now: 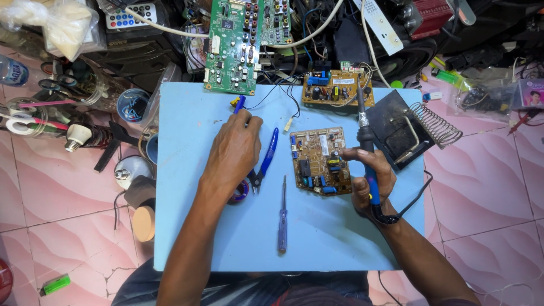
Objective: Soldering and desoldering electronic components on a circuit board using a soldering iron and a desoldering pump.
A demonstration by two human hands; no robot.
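My right hand point(371, 178) grips a blue-handled soldering iron point(365, 136), its tip pointing away from me toward the far brown circuit board point(334, 88). Just left of that hand lies a second brown circuit board point(318, 160) on the light blue board point(340, 238). My left hand point(233, 150) rests palm down on the blue surface, fingers closed around a small blue-tipped tool point(239, 103). Blue-handled cutters point(264, 160) lie beside this hand, and a solder roll point(241, 192) peeks out under the wrist. A blue screwdriver point(282, 218) lies nearer to me.
A black soldering stand with a coil holder point(411, 133) sits at the right edge. A green circuit board point(232, 45) overlaps the far edge. Bulbs, jars, a remote and wires crowd the pink tiled floor to the left and behind. A green lighter point(55, 284) lies at bottom left.
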